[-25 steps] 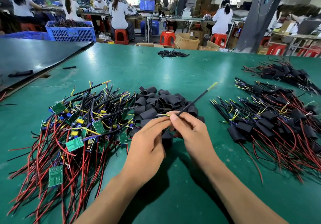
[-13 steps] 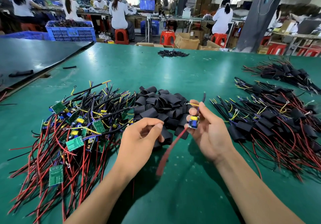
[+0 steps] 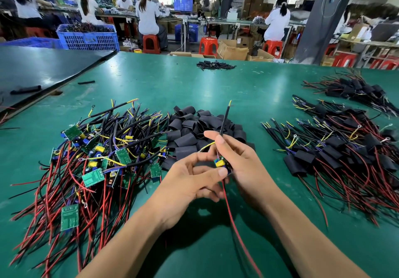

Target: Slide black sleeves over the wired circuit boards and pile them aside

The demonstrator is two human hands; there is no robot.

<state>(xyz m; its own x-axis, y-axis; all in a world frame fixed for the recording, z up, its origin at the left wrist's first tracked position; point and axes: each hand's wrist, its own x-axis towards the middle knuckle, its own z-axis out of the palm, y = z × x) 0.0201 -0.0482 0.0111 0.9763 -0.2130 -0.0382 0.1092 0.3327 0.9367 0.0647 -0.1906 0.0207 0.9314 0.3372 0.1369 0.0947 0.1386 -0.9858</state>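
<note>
Green bench point(image 3: 216, 88) carried the lot. Biggest heap, on the left: bare wired boards point(image 3: 97, 163) w/ red & black leads, none sleeved, so plenty left to do, I'd judge. Right side: piles of sleeved boards point(image 3: 345, 159) set aside, so a fair share was done. Centre: loose black sleeves point(image 3: 190, 131). Far back, a blue crate point(image 3: 86, 38) held dark wired parts, type unclear. Right hand point(image 3: 244, 165) pinched one bare board point(image 3: 220, 163) & its black lead, just in front of the sleeves, red lead trailing toward the person. Left hand point(image 3: 190, 182) was curled, thumb tip at that board's lower edge; whether it held a sleeve, couldn't tell
</note>
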